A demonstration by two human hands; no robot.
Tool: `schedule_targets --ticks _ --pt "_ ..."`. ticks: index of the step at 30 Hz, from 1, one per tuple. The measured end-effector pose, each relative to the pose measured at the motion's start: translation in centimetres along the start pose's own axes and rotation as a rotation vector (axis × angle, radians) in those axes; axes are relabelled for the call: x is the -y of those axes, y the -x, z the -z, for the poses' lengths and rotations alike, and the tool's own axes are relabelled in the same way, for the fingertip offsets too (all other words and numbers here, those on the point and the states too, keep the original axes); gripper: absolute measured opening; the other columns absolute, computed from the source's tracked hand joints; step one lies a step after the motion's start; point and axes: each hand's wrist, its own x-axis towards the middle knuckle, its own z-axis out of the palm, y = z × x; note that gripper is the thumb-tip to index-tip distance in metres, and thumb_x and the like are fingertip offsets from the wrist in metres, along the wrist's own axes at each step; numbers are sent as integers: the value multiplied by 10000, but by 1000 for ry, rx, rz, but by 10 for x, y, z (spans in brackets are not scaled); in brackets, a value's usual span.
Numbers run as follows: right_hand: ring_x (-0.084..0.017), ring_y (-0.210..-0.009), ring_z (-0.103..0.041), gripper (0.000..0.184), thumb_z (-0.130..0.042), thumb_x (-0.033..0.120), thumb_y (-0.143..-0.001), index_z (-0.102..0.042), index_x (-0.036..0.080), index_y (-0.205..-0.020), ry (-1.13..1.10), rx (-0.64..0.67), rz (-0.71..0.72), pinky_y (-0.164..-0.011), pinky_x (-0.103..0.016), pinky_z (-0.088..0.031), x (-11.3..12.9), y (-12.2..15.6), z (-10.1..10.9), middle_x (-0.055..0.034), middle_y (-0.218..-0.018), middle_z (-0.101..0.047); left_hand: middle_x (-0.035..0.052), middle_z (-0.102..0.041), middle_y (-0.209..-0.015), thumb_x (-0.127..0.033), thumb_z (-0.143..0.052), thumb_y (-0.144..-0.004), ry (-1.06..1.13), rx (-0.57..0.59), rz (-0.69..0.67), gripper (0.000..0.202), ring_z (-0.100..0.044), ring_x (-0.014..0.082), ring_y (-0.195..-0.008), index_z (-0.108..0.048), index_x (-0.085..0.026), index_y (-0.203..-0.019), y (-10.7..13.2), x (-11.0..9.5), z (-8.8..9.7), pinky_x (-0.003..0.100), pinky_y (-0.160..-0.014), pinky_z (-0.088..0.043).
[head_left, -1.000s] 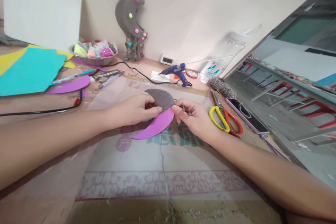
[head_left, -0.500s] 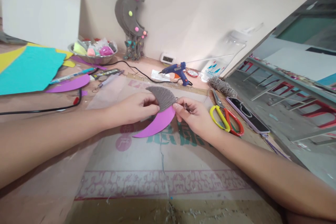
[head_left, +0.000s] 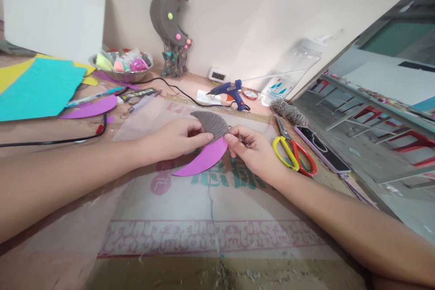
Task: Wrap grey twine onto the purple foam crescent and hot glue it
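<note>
A purple crescent (head_left: 204, 159) is partly covered with grey yarn (head_left: 211, 123), wound in close rows over its upper part; the lower tip is bare purple. My left hand (head_left: 188, 138) pinches the wrapped part, its thumb lying across the yarn near the boundary with the purple. My right hand (head_left: 242, 145) is closed at the crescent's right edge, thumb against forefinger, where the wrapping ends. A small loop of yarn shows above the right fingertips, and something dark and small shows among the curled fingers.
Behind the hands lies a blue glue gun (head_left: 231, 91) by a small clock (head_left: 218, 74). Scissors (head_left: 294, 149), a yarn skein (head_left: 288, 112) and a phone (head_left: 321, 148) lie right. A metal bowl (head_left: 120, 72) and coloured sheets (head_left: 37, 88) are left. A decorated grey moon (head_left: 170, 18) hangs on the wall.
My left thumb has slid slightly right across the yarn toward the purple edge. My right hand keeps its pinch. The whole view has shifted a little.
</note>
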Motion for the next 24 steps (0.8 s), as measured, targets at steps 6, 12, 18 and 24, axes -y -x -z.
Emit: schedule_targets --ticks 6,12,18,24 --pt "-74 -501 -375 287 -523 403 -861 -484 185 -679 16 -9 -4 -502 -221 -306 2 0 -1 52 -541 -439 -49 -433 -529 -357 -469 -823 -23 14 7 305 -402 79 -485 -453 -172 -580 -1 1 0 226 -452 -274" --pt "-74 -497 -365 282 -528 400 -855 -486 186 -677 5 1 -11 -492 -221 -299 3 0 -1 52 -541 -434 -36 -512 -549 -307 -469 -800 -6 34 20 247 -450 87 -491 -508 -167 -599 -1 0 1 225 -469 -309" --pt "-79 -502 -374 290 -526 418 -856 -488 188 -684 3 -8 -14 -503 -227 -311 3 0 -1 48 -542 -439 -37 -488 -566 -281 -479 -791 20 8 -20 227 -455 99 -544 -495 -168 -595 1 -2 2 228 -504 -327" --pt "-80 -495 -382 330 -520 475 -853 -492 188 -691 14 13 -16 -502 -228 -311 2 0 1 48 -536 -456 -38 -459 -501 -372 -460 -869 261 27 72 342 -417 79 -437 -533 -160 -612 3 -10 6 222 -435 -326"
